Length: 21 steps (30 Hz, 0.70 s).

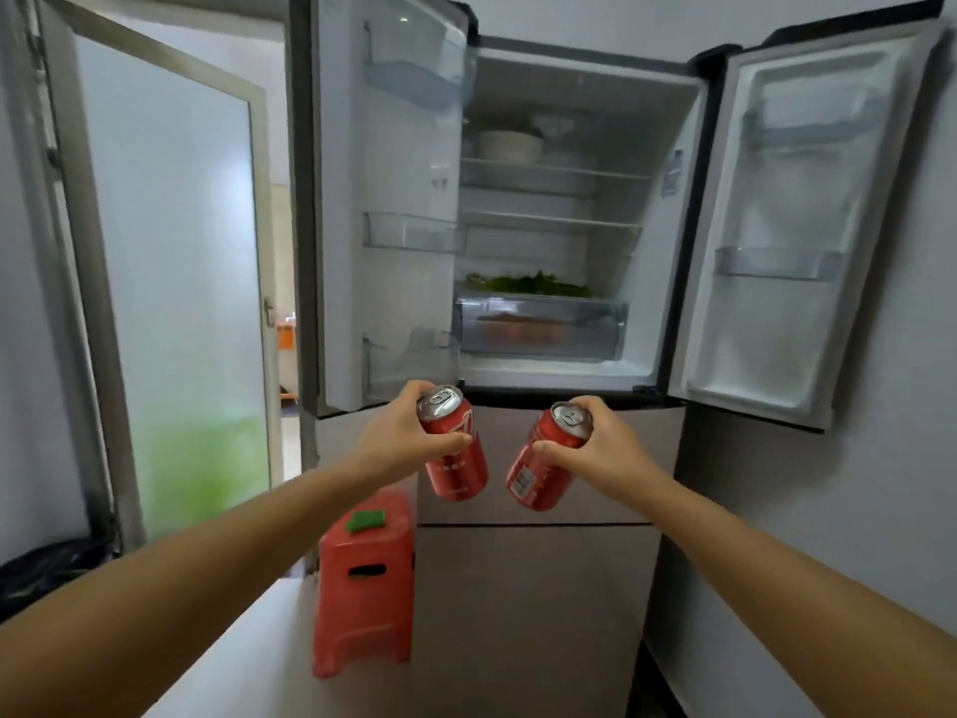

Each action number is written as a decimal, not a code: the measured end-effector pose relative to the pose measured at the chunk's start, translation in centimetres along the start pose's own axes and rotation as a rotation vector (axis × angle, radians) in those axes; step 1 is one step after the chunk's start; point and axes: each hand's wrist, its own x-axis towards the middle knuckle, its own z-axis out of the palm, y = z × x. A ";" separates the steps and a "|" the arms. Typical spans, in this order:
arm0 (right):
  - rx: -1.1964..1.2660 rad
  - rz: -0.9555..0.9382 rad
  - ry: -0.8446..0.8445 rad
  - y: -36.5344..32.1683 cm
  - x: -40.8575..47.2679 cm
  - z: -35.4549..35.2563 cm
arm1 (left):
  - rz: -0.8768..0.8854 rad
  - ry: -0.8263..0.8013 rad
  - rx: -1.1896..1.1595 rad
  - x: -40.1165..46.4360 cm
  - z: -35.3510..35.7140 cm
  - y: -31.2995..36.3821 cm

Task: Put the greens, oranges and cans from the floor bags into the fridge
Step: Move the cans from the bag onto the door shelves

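Fridge (pixel 549 510) with both upper doors swung wide, seen from the head camera. The left hand (pixel 399 437) grips a red can (pixel 458 469) near its top; the right hand (pixel 603 448) grips a second red can (pixel 538 474) likewise. Both cans tilt toward each other, apart, in front of the fridge's closed lower drawers and just below its open compartment. Inside the fridge, greens (pixel 528 285) lie on the lowest shelf above a clear crisper drawer (pixel 538 329) showing blurred orange contents; a white bowl (pixel 510 145) sits on the top shelf. The two middle shelves show open room. Door bins line the left door (pixel 393 199) and right door (pixel 808 225). Left of the fridge stands a red plastic stool (pixel 365 588) bearing a small green object (pixel 365 520); farther left, a frosted-glass door (pixel 171 282) stands ajar.
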 end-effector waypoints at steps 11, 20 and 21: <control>0.001 -0.404 -0.025 -4.8 25.8 1.6 | 0.067 0.282 0.255 17.5 -6.8 2.8; -0.048 -0.448 -0.206 -3.0 35.1 9.1 | -0.051 0.181 0.564 25.3 -5.5 -1.9; -0.059 -0.443 -0.258 -2.6 35.4 9.4 | -0.075 0.169 0.565 25.7 -5.4 -2.6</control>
